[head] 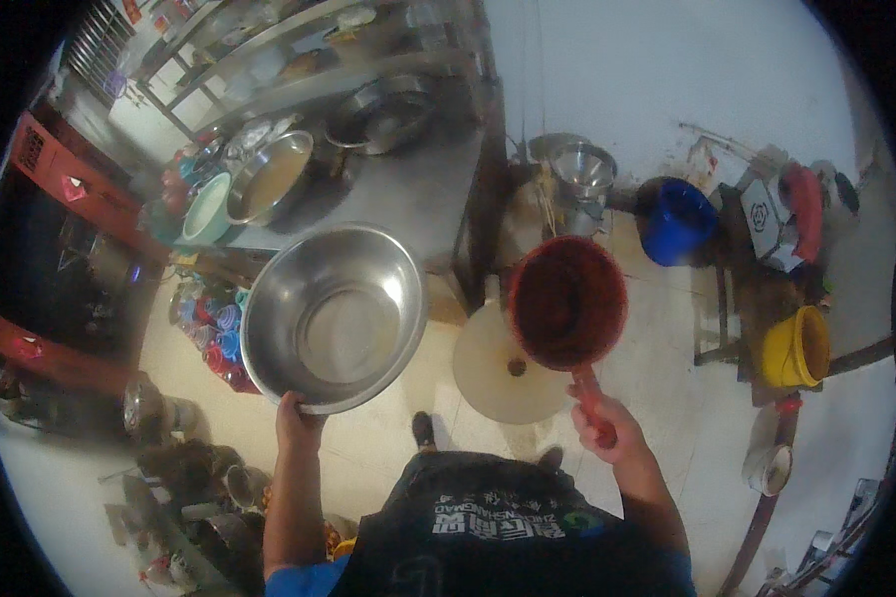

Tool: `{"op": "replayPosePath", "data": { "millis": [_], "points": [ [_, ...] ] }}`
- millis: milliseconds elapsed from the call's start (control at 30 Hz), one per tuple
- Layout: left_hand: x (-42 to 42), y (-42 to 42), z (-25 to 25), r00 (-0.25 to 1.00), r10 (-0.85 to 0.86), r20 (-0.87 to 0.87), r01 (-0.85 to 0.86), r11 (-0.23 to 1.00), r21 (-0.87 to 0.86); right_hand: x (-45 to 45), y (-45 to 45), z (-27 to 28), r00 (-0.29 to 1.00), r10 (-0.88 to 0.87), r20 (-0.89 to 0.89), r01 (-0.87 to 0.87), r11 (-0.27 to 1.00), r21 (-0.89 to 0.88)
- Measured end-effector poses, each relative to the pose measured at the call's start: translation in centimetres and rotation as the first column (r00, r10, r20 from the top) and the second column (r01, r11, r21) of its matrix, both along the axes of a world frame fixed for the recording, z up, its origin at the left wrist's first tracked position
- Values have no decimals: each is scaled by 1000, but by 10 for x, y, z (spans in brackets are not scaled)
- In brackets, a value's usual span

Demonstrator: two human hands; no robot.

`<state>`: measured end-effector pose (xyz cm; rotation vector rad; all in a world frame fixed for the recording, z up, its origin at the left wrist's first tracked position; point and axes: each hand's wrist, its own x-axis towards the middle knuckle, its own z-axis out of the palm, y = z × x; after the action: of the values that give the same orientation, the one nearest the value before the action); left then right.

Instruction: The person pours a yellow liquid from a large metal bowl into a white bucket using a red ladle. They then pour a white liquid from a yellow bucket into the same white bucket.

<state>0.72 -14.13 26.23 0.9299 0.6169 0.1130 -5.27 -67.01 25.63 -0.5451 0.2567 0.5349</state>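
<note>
My left hand [301, 422] grips the near rim of a wide stainless steel basin [347, 336], thumb inside the rim and fingers hidden beneath. A little clouded or shiny bottom shows in the basin; whether it holds liquid I cannot tell. In my right hand [607, 429] is the handle of a red plastic dipper [567, 302], its dark round bowl facing up. The basin and dipper are held apart in front of me. Below the dipper, on the floor, lies or stands a pale round lid-like disc [493, 373] with a small hole.
Beyond the basin, a steel table [418, 194] carries a steel bowl of brownish liquid [272, 183], a light green bowl [207, 209] and a large pan [384, 119]. At right are a blue bucket [676, 224] and a yellow bucket [795, 347]. Colourful containers [220, 336] cluster below the table.
</note>
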Motion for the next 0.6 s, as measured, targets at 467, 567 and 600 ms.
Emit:
{"op": "replayPosePath", "data": {
  "millis": [467, 567, 600],
  "points": [
    [183, 139, -10, 938, -335, -92, 325, 940, -102, 216, 236, 120, 970, -131, 203, 234, 717, -656],
    [212, 179, -24, 905, -426, -2, 424, 902, -81, 295, 284, 147, 963, -70, 258, 241, 649, -722],
    [221, 181, -25, 919, -391, -48, 387, 919, -77, 324, 294, 151, 963, -61, 264, 244, 616, -749]
  ]
}}
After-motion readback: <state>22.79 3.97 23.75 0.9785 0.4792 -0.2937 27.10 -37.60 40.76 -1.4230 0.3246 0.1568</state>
